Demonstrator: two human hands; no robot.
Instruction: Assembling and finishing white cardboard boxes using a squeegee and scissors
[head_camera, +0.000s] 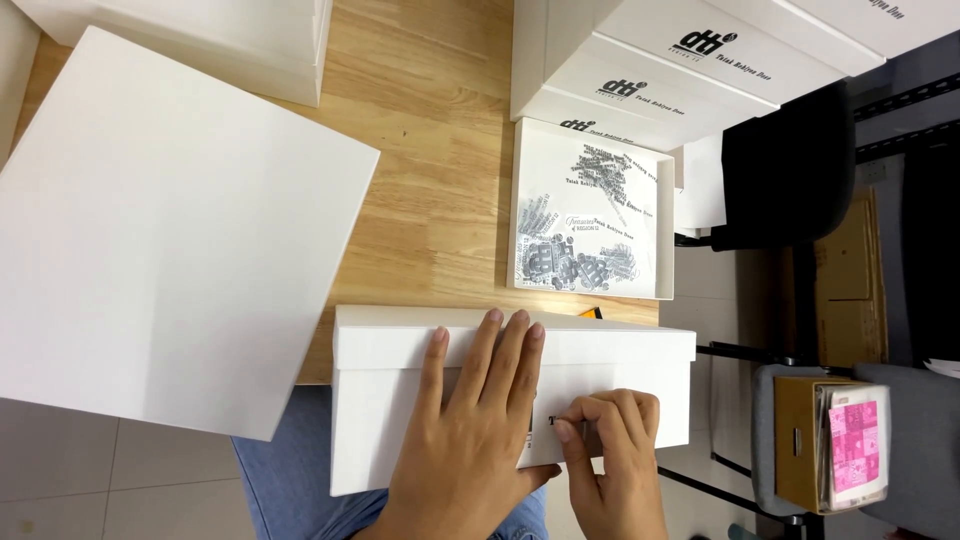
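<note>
Sticking a small label onto the side of a closed white cardboard box (420, 350)

The box rests at the wooden table's (430, 180) near edge, over the lap. The left hand (470, 440) lies flat on it, fingers spread; the right hand (610, 450) pinches a small dark-printed label (552, 422) against the box's side. Judged next: press it flat, squarely, without creasing.

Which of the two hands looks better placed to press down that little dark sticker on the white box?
The right hand, probably: its fingertips already pinch the small dark sticker, while the left hand lies flat, steadying the white box.
</note>
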